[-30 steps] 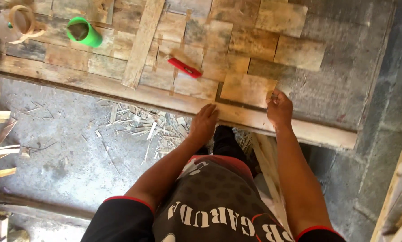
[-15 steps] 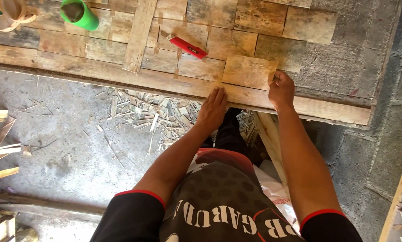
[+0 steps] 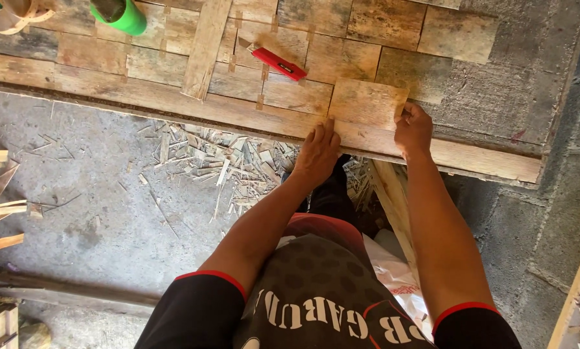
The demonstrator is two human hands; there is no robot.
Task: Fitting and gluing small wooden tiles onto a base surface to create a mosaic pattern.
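Near the front edge of the weathered grey wooden panel (image 3: 497, 97), a pale square wooden tile (image 3: 366, 103) lies against the long light wooden border strip (image 3: 471, 158). Left hand (image 3: 316, 152) presses flat, fingers together, at the tile's lower left corner. Right hand (image 3: 414, 129) pinches its right edge. A red flat utility knife (image 3: 278, 63) lies just beyond, and a green plastic cup (image 3: 119, 14) sits at the far left.

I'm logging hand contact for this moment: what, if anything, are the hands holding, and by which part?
Both hands press a square wooden tile: left hand at its lower-left corner, right hand at its right edge.
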